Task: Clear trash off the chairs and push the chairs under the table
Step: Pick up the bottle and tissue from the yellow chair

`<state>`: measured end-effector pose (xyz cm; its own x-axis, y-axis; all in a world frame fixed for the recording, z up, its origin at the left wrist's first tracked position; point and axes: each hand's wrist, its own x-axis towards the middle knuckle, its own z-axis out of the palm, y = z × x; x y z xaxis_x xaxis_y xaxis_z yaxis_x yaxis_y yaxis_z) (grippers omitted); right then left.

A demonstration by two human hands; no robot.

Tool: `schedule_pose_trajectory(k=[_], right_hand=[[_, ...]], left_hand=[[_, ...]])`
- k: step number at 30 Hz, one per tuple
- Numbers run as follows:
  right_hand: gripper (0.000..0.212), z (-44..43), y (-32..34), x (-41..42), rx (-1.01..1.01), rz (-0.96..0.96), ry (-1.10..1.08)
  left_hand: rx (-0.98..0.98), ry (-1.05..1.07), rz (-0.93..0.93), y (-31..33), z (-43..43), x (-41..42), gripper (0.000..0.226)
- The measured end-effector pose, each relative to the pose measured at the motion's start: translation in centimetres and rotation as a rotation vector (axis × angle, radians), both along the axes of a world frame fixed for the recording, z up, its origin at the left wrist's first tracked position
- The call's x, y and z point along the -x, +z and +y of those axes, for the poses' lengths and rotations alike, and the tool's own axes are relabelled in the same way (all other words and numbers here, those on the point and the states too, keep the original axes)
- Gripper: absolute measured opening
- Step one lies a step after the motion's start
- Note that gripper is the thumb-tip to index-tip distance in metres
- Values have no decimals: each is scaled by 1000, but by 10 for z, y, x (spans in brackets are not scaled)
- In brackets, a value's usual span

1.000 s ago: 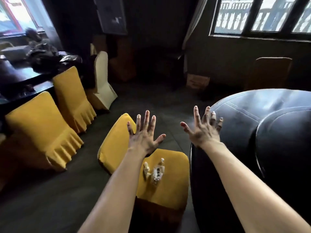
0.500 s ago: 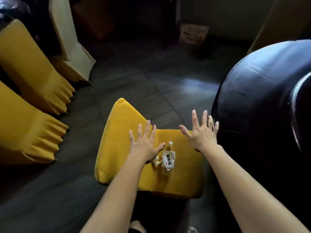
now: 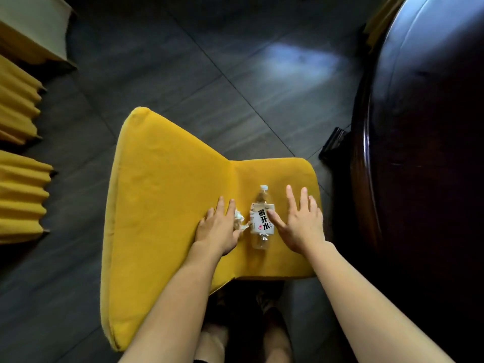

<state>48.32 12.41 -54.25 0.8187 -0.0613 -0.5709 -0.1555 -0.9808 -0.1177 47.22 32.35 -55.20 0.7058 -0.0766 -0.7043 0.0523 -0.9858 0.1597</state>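
Table [image 3: 419, 127]: dark, glossy and round-edged, filling the right side.
Chair [image 3: 170, 192]: covered in yellow cloth, its back to the left and its seat to the right, near the table but not under it. It probably slides stiffly on the tile; the top of the back looks the best place to push.
Right hand [image 3: 301, 224]: spread wide and holding nothing, thumb tip over the bottle's label.
Left hand [image 3: 217, 229]: flat, fingers straight, gripping nothing (contact with the scrap cannot be told).
Bottle [image 3: 262, 218]: clear plastic with a white label, lying on the seat between the hands, cap pointing far. Likely light, thin-walled and apt to roll, so best gripped round the labelled middle.
Paper scrap [image 3: 238, 220]: pale and crumpled, just left of the bottle; soft, and a pinch should lift it.
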Motion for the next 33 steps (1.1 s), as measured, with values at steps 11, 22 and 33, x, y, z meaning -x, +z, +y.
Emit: schedule_pose_trajectory(k=[11, 22, 33], right_hand=[[87, -5, -119, 0, -223, 193, -101], [61, -14, -206, -4, -431, 111, -583], [16, -19, -224, -8, -638, 194, -761]], left_hand=[[105, 157, 0, -97, -23, 0, 78], [29, 197, 17, -179, -55, 0, 46], [67, 390, -113, -185, -60, -14, 17]])
